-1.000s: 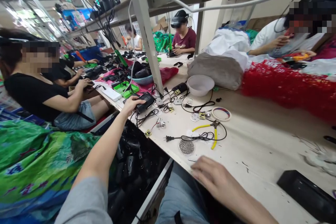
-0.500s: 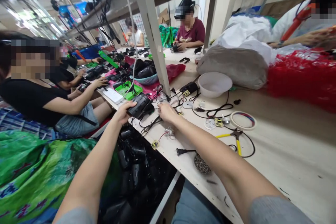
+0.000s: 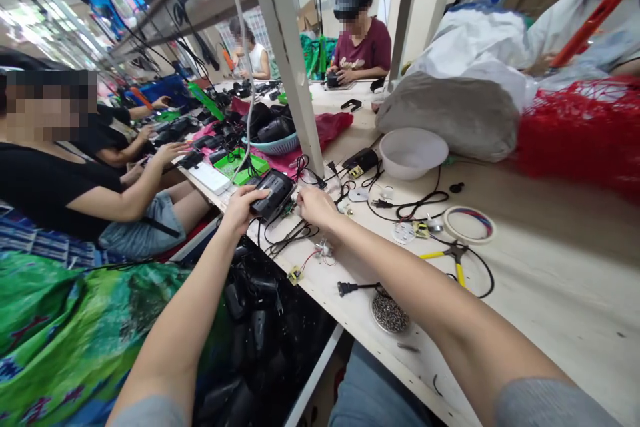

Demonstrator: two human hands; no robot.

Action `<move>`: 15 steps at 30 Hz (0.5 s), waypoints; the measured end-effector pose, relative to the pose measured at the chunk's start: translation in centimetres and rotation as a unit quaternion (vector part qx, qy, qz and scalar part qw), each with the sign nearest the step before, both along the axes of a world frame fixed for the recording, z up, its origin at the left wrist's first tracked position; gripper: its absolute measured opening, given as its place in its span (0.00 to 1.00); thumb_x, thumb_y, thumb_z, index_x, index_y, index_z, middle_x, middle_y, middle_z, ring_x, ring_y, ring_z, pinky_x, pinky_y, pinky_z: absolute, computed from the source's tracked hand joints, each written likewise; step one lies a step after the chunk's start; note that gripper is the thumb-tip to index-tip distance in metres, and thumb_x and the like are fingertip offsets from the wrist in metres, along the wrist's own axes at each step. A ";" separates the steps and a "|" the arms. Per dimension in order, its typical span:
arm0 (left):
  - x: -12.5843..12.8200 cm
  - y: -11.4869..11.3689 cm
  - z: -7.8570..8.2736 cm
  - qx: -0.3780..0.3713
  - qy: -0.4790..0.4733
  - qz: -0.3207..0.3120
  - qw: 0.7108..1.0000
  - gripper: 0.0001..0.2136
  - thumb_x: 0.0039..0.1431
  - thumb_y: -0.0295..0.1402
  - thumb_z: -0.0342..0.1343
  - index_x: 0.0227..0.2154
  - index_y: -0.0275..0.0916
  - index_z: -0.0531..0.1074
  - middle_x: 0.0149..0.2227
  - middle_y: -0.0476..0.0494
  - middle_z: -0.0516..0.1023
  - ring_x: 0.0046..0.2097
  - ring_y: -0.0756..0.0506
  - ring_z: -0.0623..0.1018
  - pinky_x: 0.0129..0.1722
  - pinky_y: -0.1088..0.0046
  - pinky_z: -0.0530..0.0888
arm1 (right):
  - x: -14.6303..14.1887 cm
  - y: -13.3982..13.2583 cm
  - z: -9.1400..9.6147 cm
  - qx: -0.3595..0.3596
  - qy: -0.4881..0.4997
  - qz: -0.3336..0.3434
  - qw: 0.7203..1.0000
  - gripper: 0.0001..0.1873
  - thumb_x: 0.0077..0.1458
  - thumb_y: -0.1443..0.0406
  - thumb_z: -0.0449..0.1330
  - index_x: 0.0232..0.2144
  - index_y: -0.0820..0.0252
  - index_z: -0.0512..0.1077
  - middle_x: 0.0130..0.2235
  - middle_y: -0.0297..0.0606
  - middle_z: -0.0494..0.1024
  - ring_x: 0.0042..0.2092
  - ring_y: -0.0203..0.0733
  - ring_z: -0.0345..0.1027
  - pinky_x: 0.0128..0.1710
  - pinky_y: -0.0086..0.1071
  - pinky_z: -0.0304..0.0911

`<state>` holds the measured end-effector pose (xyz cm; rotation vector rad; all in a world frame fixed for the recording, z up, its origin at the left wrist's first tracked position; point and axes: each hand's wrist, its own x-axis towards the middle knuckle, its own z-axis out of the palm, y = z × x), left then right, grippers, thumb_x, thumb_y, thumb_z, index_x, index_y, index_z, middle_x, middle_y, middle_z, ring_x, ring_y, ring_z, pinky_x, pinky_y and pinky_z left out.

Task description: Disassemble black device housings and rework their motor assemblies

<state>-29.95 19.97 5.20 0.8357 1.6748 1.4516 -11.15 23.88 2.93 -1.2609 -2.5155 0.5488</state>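
Observation:
My left hand (image 3: 241, 208) is closed around a black box-shaped device (image 3: 273, 192) at the near-left edge of the pale workbench (image 3: 550, 280). My right hand (image 3: 314, 203) reaches across to the device's right end, fingers curled against it among thin black wires (image 3: 290, 233); whether they pinch anything is hidden. Small circuit parts with red wires (image 3: 323, 250) lie just below my right wrist.
A white bowl (image 3: 413, 152), yellow-handled pliers (image 3: 453, 259), a tape roll (image 3: 469, 224), a dish of small metal bits (image 3: 389, 313) and a black plug (image 3: 345, 289) lie on the bench. A grey post (image 3: 287, 60) stands behind the device. Other people work along the left and far sides.
My right hand has come from the near bench edge up to the black device. My left hand has lifted and tilted the device slightly. The view has shifted left.

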 end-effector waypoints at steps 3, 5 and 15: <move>0.0 -0.2 -0.1 -0.008 0.014 -0.006 1.000 0.25 0.27 0.38 0.70 0.33 0.38 0.70 0.27 0.51 0.74 0.26 0.49 0.74 0.25 0.74 0.72 | 2.0 -0.4 1.8 0.023 0.029 0.013 0.999 0.09 0.61 0.70 0.55 0.40 0.60 0.74 0.47 0.43 0.76 0.47 0.46 0.71 0.42 0.34 0.63; 0.0 -0.3 -0.3 -0.016 0.028 -0.006 0.999 0.26 0.27 0.39 0.70 0.34 0.38 0.70 0.27 0.51 0.74 0.27 0.49 0.74 0.26 0.74 0.72 | 4.4 -0.9 3.0 0.039 0.044 0.013 0.998 0.07 0.61 0.70 0.55 0.39 0.59 0.74 0.46 0.42 0.76 0.45 0.45 0.71 0.41 0.34 0.62; 2.3 -0.3 -2.9 -0.061 0.177 0.035 0.982 0.32 0.30 0.44 0.71 0.41 0.37 0.73 0.29 0.49 0.75 0.29 0.46 0.75 0.29 0.71 0.72 | 21.5 -9.2 11.0 0.302 0.287 -0.113 0.902 0.03 0.61 0.69 0.60 0.33 0.58 0.73 0.33 0.35 0.72 0.33 0.36 0.66 0.33 0.33 0.60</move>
